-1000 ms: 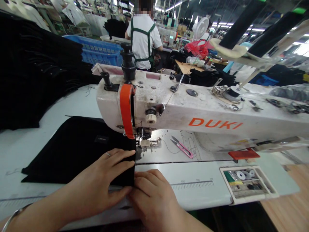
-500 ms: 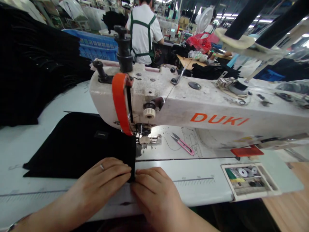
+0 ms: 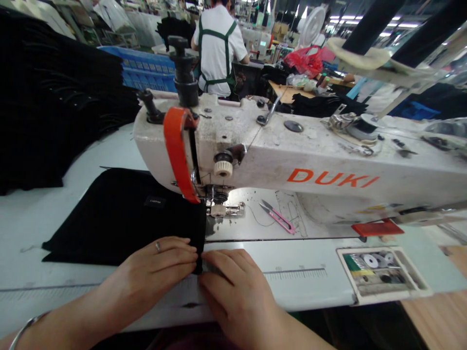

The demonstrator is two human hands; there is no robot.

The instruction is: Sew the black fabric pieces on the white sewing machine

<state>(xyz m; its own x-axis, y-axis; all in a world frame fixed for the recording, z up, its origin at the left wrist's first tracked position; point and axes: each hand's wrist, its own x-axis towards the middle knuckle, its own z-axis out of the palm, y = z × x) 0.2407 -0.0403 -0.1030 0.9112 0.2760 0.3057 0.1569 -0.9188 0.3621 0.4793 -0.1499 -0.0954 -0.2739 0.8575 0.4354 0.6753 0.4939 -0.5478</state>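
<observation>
A black fabric piece (image 3: 120, 218) with a small label lies on the pale sewing table (image 3: 47, 291), its right edge under the presser foot (image 3: 219, 210) of a white DUKI sewing machine (image 3: 310, 165). My left hand (image 3: 153, 272), a ring on one finger, rests flat on the fabric's near right corner with fingers stretched out. Beside it, my right hand (image 3: 233, 287) lies on the table, its fingertips touching the fabric's right edge just in front of the needle.
Pink thread snips (image 3: 279, 218) lie on the machine bed. A tray of bobbins (image 3: 379, 274) is set into the table at right. Stacked black fabric (image 3: 47, 112) fills the left, with a blue crate (image 3: 146, 73) behind. A person in a green-strapped apron (image 3: 217, 48) works at the back.
The fabric has fed away from me under the presser foot, so less of it shows in front of the needle. Both hands followed it slightly forward.
</observation>
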